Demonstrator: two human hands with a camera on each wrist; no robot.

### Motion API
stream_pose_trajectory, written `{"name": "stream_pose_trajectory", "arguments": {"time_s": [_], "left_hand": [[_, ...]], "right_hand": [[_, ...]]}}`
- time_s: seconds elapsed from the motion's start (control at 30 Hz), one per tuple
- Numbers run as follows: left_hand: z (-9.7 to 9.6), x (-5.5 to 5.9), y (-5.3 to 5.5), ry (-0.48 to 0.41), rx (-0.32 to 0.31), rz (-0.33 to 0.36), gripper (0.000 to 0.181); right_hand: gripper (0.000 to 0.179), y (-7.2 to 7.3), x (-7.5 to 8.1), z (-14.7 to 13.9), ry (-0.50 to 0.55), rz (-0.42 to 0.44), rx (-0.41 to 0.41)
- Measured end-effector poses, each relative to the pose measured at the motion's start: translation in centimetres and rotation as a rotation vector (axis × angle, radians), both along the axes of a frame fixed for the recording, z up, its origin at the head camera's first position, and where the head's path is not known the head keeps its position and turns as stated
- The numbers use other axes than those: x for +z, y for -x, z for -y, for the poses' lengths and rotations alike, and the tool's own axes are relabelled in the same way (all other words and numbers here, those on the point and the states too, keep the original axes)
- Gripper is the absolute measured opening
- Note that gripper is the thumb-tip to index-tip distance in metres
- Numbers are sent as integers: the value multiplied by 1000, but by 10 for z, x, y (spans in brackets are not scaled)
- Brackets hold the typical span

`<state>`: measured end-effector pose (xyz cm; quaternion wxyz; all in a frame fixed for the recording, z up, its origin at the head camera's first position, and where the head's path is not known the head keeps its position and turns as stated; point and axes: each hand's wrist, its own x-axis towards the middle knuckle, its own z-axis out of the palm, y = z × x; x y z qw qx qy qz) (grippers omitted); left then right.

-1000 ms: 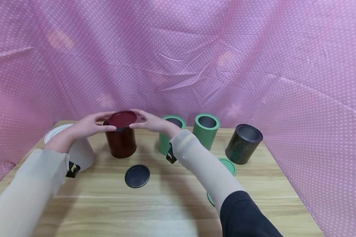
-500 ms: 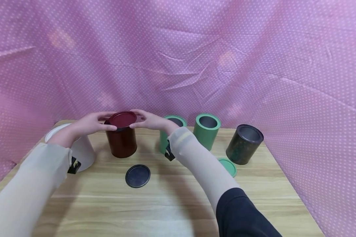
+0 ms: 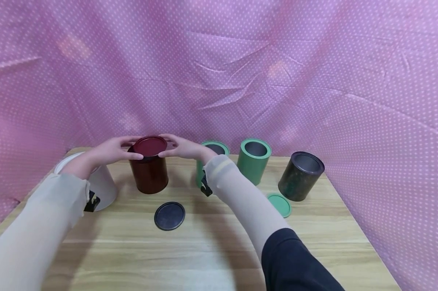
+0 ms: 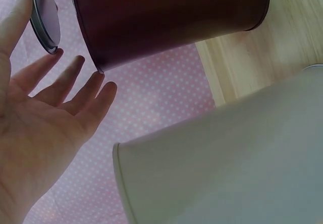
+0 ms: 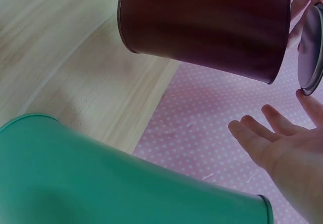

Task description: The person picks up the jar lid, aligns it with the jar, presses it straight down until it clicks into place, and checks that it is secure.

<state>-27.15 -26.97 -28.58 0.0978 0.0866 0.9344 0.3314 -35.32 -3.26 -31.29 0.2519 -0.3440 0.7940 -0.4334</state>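
Observation:
Both hands hold a dark red lid [image 3: 150,146] level above a dark red can [image 3: 151,178], which stands upright. The left hand [image 3: 111,152] has its thumb and a fingertip at the lid's left edge. On the opposite edge, the thumb and a fingertip of the right hand [image 3: 187,149] grip it. Both wrist views show a gap between the lid [image 5: 309,52] and the can [image 5: 212,27]. In the left wrist view the other fingers of the left hand [image 4: 45,123] are spread near the can's rim. The can's opening is hidden.
A white can [image 3: 102,188] stands beside the left wrist. Behind the right wrist is a green can [image 3: 201,171], with another green can [image 3: 253,165] and a dark can [image 3: 299,180] farther right. A black lid [image 3: 169,216] and a green lid [image 3: 280,205] lie on the wooden table [image 3: 149,258].
The hands and the red lid stay nearly in place. My right forearm has shifted slightly left, and a second green lid seen a second ago is now out of sight.

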Motion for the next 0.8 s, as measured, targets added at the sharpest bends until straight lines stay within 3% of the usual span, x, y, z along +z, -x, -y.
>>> {"name": "stream_pose_trajectory", "arguments": {"time_s": [0.5, 0.8], "left_hand": [[10, -8, 9, -3, -24, 41, 85], [14, -12, 14, -2, -42, 46, 84]], "right_hand": [[72, 5, -5, 10, -34, -16, -9], [72, 10, -12, 13, -25, 22, -2]]}}
